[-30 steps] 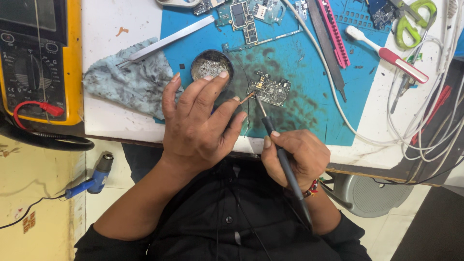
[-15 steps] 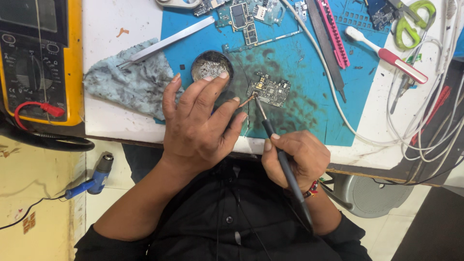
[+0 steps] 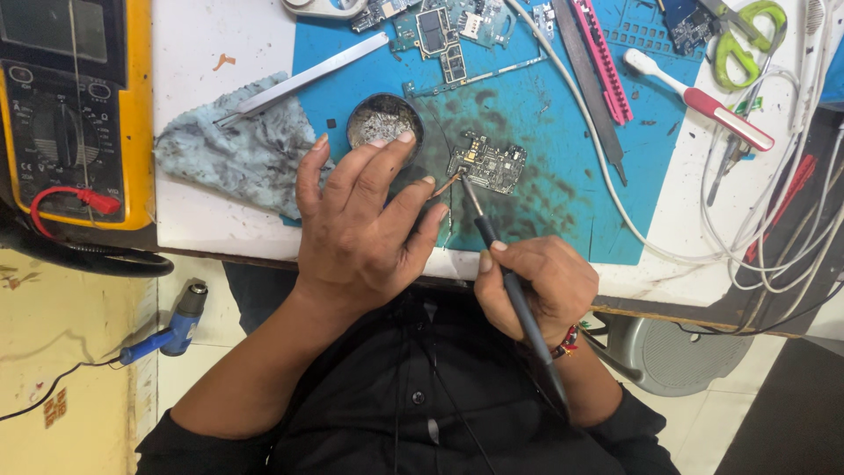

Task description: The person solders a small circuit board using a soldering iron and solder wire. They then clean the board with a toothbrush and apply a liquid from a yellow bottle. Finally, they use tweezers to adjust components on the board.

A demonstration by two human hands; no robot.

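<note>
The small circuit board (image 3: pixel 489 164) lies loose on the blue mat (image 3: pixel 545 105). The right hand (image 3: pixel 527 286) grips the soldering iron (image 3: pixel 492 246), the left hand (image 3: pixel 365 229) pinches a thin wire (image 3: pixel 444 186); I think a push could slide the board.

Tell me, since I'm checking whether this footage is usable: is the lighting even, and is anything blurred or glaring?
Head view: light is even and soft, with faint shadows beneath the left hand and right hand; the small circuit board and soldering iron look sharp; mild glare on the metal tweezers; edges bend slightly.
</note>
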